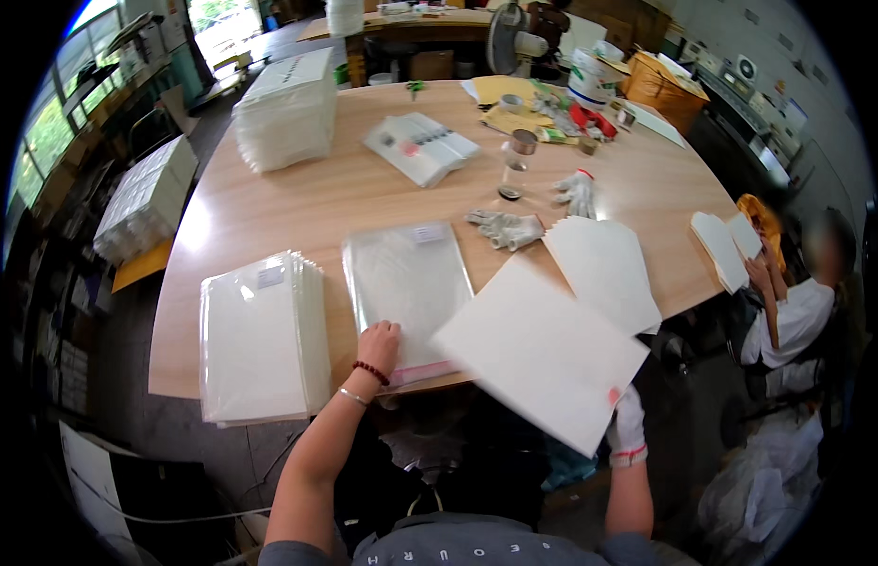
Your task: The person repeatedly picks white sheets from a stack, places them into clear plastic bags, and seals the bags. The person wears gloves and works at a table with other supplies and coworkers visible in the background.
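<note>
My right hand (628, 424), in a white glove with a red cuff trim, grips a large white sheet (543, 358) by its near right corner. The sheet is tilted above the table edge and slightly blurred. My bare left hand (380, 347) has its fingers curled at the near left part of a clear plastic bag (411, 274); the fingertips are hidden. That bag lies flat, with a small label at the far end and a pink strip along its near edge. Left of it sits a stack of filled bags (260, 340). Fanned white sheets (604, 269) lie behind the held sheet.
Beyond are work gloves (505, 228), a glass jar (514, 174), a bundle of printed bags (422, 148) and a tall stack of packs (286, 108). A white bucket (593, 80) stands at the back. A seated person (797, 311) handles white sheets at the right.
</note>
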